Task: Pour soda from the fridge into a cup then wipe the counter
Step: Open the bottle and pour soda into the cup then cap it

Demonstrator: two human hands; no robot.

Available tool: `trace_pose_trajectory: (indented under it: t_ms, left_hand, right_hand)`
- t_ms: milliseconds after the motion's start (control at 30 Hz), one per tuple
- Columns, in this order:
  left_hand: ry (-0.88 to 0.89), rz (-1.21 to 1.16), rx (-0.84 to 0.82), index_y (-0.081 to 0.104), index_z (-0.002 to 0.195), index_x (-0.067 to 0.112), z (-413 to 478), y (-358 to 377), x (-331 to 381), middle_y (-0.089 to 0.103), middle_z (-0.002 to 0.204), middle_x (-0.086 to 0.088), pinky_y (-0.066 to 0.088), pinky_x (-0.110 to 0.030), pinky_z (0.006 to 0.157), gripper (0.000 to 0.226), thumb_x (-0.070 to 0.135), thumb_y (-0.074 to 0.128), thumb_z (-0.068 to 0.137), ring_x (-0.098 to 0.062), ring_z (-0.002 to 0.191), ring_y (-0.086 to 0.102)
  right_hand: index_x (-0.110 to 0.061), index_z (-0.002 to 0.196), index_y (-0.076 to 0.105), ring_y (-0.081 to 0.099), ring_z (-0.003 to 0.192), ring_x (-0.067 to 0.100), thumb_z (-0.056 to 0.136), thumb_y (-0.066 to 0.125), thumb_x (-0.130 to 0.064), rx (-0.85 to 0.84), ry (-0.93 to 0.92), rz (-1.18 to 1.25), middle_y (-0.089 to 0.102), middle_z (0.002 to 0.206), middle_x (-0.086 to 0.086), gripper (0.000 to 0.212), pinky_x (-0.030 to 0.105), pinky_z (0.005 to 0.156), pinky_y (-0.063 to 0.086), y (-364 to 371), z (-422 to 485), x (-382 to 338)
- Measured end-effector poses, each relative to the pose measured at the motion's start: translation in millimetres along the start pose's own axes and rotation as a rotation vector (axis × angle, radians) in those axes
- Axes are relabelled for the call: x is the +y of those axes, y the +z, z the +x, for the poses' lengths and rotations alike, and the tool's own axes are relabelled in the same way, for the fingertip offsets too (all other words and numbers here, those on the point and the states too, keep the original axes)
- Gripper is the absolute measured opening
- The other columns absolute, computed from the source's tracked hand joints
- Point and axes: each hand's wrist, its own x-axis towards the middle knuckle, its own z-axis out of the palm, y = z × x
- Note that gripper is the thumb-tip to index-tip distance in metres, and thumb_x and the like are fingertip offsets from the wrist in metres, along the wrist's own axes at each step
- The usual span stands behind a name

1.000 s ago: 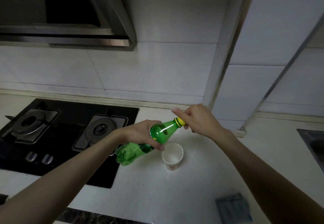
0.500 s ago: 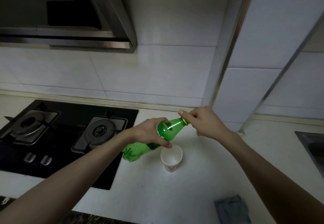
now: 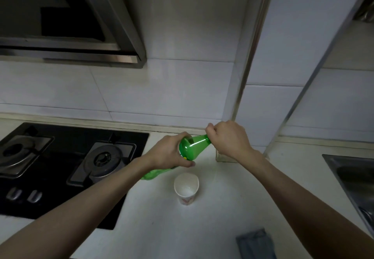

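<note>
Soda bottle (image 3: 193,147) tilted, L hand (image 3: 167,153) grips body, R hand (image 3: 229,139) grips top.

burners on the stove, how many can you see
2. The left burner sits near the picture's left edge on the black stove; the right burner is nearer the green bottle. More could lie past the left edge.

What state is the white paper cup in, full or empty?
Looks empty: the white paper cup stands upright on the pale counter, its white inner bottom plainly visible, no liquid seen in it.
</note>
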Motion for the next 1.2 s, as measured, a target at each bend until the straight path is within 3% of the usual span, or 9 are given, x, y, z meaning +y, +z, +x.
trace_pose_trajectory:
  t_ms: [133,333,433,567,700,800,1000,1067,1200]
  left_hand:
    - [-0.028,-0.123,-0.030,0.057,0.112,0.029,1,-2,2,0.066,0.096,0.005,0.050,-0.032,0.080,0.060,0.043,0.087,0.061,-0.016,0.089,0.061]
    - [-0.013,-0.411,-0.303,0.062,0.105,0.023,-3,-18,12,0.063,0.088,0.007,0.050,-0.027,0.077,0.044,0.025,0.087,0.068,-0.006,0.081,0.060]
    - [0.015,-0.177,-0.070,0.058,0.109,0.026,0,-11,13,0.064,0.089,0.007,0.048,-0.029,0.075,0.054,0.032,0.087,0.064,-0.013,0.079,0.060]
    - [0.006,0.187,0.217,0.051,0.122,0.025,1,1,12,0.065,0.107,0.005,0.046,-0.032,0.074,0.067,0.039,0.083,0.065,-0.021,0.093,0.062]
    - [-0.017,-0.287,-0.013,0.056,0.115,0.030,-1,-12,8,0.067,0.096,0.005,0.052,-0.036,0.081,0.062,0.033,0.089,0.062,-0.017,0.086,0.066]
    - [0.012,-0.383,-0.135,0.060,0.112,0.026,-2,-24,8,0.066,0.103,-0.006,0.052,-0.037,0.085,0.055,0.027,0.089,0.064,-0.021,0.093,0.064]
    - [-0.022,0.120,0.282,0.053,0.118,0.026,1,-5,7,0.064,0.097,0.007,0.040,-0.029,0.067,0.064,0.038,0.084,0.063,-0.017,0.084,0.057]
    - [-0.033,0.005,0.218,0.053,0.118,0.026,0,-3,2,0.063,0.096,0.010,0.041,-0.027,0.068,0.065,0.036,0.086,0.062,-0.014,0.083,0.057]
    - [-0.027,-0.361,-0.088,0.057,0.120,0.034,-6,-21,-5,0.066,0.106,0.014,0.050,-0.021,0.086,0.065,0.028,0.089,0.063,-0.006,0.098,0.063]
  right_hand:
    - [-0.014,0.051,0.045,0.046,0.057,0.027,0.097,0.027,-0.052,-0.055,0.057,0.003,0.045,0.053,0.003,0.062,0.033,0.059,0.040,-14,2,-4]
    - [-0.012,0.049,0.048,0.047,0.040,0.028,0.093,0.031,-0.045,0.255,-0.292,-0.087,0.048,0.041,0.004,0.058,0.026,0.045,0.028,-21,6,1]
    - [-0.009,0.045,0.046,0.047,0.043,0.030,0.092,0.028,-0.038,0.188,-0.170,-0.043,0.041,0.040,0.004,0.058,0.027,0.048,0.031,-16,4,-2]
    - [-0.014,0.057,0.041,0.050,0.071,0.030,0.096,0.028,-0.043,-0.169,0.224,0.205,0.047,0.064,0.006,0.051,0.033,0.062,0.037,-13,12,-3]
    - [-0.011,0.054,0.050,0.049,0.057,0.029,0.096,0.024,-0.055,0.070,-0.088,-0.042,0.047,0.052,0.005,0.067,0.033,0.057,0.039,-24,11,-15]
    - [-0.007,0.049,0.050,0.051,0.049,0.032,0.092,0.020,-0.050,0.151,-0.304,-0.117,0.046,0.044,0.006,0.068,0.031,0.050,0.032,-29,20,-14]
    - [-0.011,0.058,0.047,0.050,0.063,0.028,0.095,0.028,-0.038,-0.111,0.147,0.138,0.048,0.060,0.006,0.050,0.031,0.056,0.035,-16,27,-17]
    - [-0.013,0.059,0.049,0.053,0.065,0.029,0.096,0.026,-0.048,-0.159,0.141,0.112,0.050,0.062,0.006,0.056,0.032,0.058,0.039,-14,23,-19]
    - [-0.009,0.051,0.048,0.050,0.051,0.028,0.094,0.024,-0.054,0.081,-0.221,-0.083,0.046,0.048,0.004,0.067,0.032,0.053,0.039,-21,19,-24]
